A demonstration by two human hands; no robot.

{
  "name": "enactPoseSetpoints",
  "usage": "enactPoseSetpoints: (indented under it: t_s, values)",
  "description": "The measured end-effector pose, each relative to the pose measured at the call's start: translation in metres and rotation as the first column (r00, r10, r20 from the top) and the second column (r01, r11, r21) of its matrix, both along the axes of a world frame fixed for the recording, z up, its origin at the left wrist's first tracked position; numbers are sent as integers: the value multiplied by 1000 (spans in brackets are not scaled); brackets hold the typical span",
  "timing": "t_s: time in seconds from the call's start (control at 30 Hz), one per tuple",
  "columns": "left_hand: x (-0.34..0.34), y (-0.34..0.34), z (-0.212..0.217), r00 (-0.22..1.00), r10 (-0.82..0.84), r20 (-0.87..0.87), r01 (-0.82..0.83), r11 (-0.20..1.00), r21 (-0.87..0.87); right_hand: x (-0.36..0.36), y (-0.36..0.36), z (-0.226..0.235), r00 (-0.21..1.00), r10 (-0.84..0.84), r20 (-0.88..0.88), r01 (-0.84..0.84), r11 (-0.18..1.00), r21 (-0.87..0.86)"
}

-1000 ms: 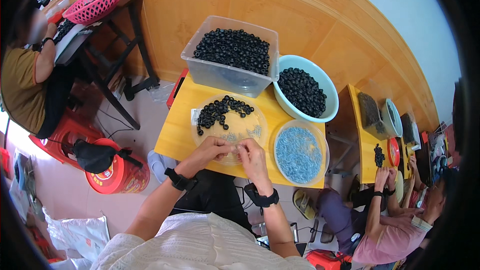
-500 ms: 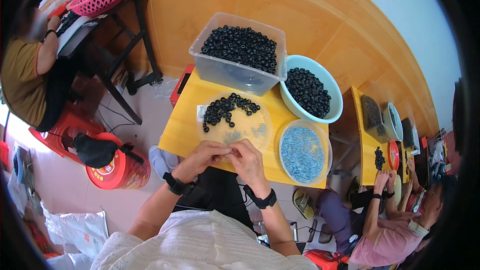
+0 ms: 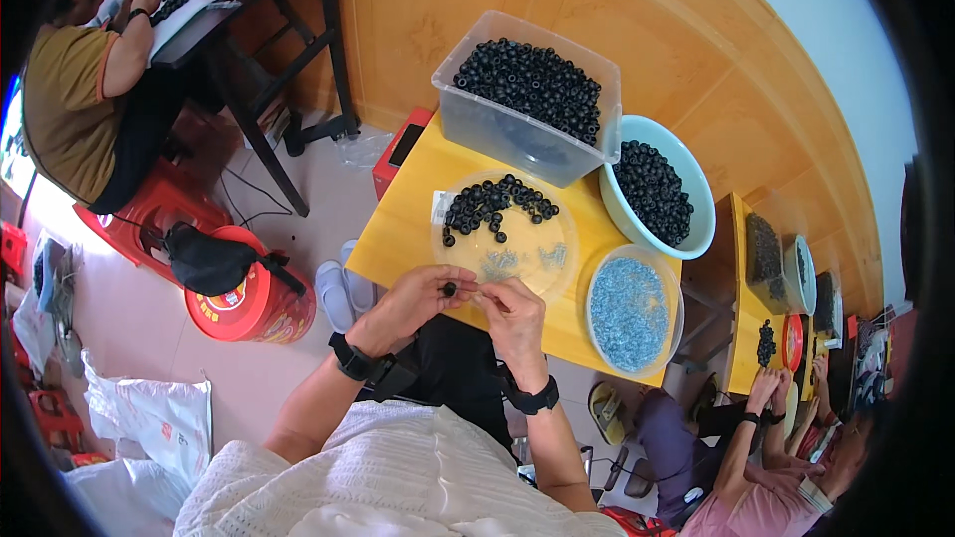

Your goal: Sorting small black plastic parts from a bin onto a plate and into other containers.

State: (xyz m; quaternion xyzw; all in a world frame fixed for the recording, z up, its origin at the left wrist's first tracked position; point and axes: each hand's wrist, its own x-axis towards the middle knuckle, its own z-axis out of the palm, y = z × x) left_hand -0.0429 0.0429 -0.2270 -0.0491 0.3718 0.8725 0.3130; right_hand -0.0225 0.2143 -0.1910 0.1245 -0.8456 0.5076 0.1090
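Note:
My left hand (image 3: 418, 306) holds a small round black bead-like piece (image 3: 450, 289) between thumb and fingertips, over the table's near edge. Close beside it, my right hand (image 3: 515, 323) is pinched; whatever its fingertips hold is too small to make out. Just beyond both hands lies a round clear shallow tray (image 3: 542, 283). More black pieces (image 3: 489, 204) are scattered on the tray's far side, and small piles of thin clear-bluish bits (image 3: 499, 264) lie on its near side.
On the yellow table (image 3: 398, 239) stand a clear plastic bin (image 3: 527, 151) and a light-blue bowl (image 3: 704, 201), both full of black pieces. A round container (image 3: 629, 313) of bluish bits sits right. Co-workers sit left and right; a red bucket (image 3: 264, 308) is at left.
The whole view has shifted, moving the table rightward in the picture. My hands have parted slightly, and the black piece now shows in my left fingertips.

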Motion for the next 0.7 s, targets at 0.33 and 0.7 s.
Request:
enactPoseSetpoints:
  t_s: [0.33, 0.7]
  values:
    - [6, -1, 5, 996, 41, -74, -36, 997, 65, 0, -1, -6, 999, -5, -50, 4, 1000, -6]
    - [8, 1, 9, 992, 53, -118, -66, 991, -115, 7, -7, -9, 993, 2, -118, 3, 999, 47]
